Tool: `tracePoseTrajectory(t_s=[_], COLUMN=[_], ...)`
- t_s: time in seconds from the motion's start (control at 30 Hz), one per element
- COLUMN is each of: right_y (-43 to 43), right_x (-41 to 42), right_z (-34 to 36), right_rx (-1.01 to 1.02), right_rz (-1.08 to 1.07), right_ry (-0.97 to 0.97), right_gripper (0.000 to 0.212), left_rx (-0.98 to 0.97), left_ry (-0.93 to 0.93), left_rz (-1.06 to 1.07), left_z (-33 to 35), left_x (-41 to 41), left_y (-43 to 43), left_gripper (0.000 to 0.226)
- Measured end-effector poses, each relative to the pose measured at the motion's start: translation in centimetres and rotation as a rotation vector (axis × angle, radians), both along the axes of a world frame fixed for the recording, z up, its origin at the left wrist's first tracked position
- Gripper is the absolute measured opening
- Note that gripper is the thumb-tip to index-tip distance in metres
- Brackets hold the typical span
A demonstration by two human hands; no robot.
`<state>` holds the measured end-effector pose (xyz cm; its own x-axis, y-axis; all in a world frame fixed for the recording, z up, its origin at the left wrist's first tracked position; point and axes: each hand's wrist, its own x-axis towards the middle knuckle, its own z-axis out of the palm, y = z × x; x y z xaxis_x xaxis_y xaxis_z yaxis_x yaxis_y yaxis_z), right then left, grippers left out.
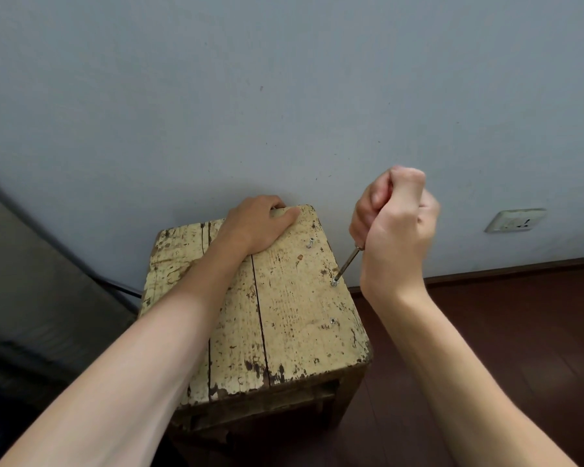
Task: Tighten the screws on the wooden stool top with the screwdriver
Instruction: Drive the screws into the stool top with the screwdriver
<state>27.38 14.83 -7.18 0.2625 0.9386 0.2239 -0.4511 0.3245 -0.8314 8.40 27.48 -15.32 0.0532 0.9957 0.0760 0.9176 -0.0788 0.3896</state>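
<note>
A worn wooden stool top (294, 298) with flaking pale-yellow paint stands against the wall. My left hand (255, 224) lies on its far edge, fingers curled over the rim. My right hand (393, 227) is closed around the handle of a screwdriver (348, 262); only the metal shaft shows, slanting down-left. Its tip sits on a screw (333, 283) near the right edge. Another screw (310, 243) stands raised and tilted farther back, and a third screw (332, 321) sits flush nearer me.
A pale grey wall rises right behind the stool, with a socket (514, 220) low at the right. Dark reddish wooden floor (503, 332) lies to the right. A dark grey object (31, 281) and a black cable (122, 288) are at the left.
</note>
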Motion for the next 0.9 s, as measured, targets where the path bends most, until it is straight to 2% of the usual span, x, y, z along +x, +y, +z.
tracePoseTrajectory(t_s=[0.1, 0.2, 0.27, 0.37, 0.47, 0.53, 0.63, 0.8, 0.9], right_y=[-0.2, 0.2, 0.7, 1.2, 1.3, 1.3, 1.0, -0.1, 0.5], right_x=[-0.5, 0.7, 2.1, 3.2, 2.6, 2.0, 1.1, -0.6, 0.1], right_z=[-0.1, -0.5, -0.7, -0.5, 0.0, 0.2, 0.5, -0.1, -0.4], right_rx=[0.013, 0.088, 0.152, 0.165, 0.138, 0.123, 0.087, 0.013, 0.019], right_rz=[-0.045, -0.019, 0.089, 0.356, 0.448, 0.419, 0.334, -0.080, -0.014], right_ry=[0.007, -0.159, -0.236, -0.172, -0.208, -0.245, -0.173, -0.016, -0.071], right_gripper=[0.036, 0.019, 0.028, 0.042, 0.051, 0.054, 0.052, 0.050, 0.030], left_rx=[0.000, 0.013, 0.014, 0.013, 0.015, 0.014, 0.014, 0.013, 0.014], left_ry=[-0.001, 0.003, 0.001, -0.006, -0.004, 0.001, 0.001, 0.006, 0.008], left_rz=[0.002, -0.004, -0.012, -0.012, -0.011, -0.008, -0.008, -0.015, -0.016], left_z=[0.0, 0.0, 0.0, 0.0, 0.0, 0.0, -0.1, -0.2, -0.3], left_x=[0.0, 0.0, 0.1, 0.0, 0.0, -0.1, -0.1, -0.1, -0.1], left_y=[0.0, 0.0, 0.0, 0.1, 0.0, 0.0, 0.0, 0.1, 0.1], left_gripper=[0.061, 0.057, 0.054, 0.053, 0.056, 0.056, 0.057, 0.060, 0.060])
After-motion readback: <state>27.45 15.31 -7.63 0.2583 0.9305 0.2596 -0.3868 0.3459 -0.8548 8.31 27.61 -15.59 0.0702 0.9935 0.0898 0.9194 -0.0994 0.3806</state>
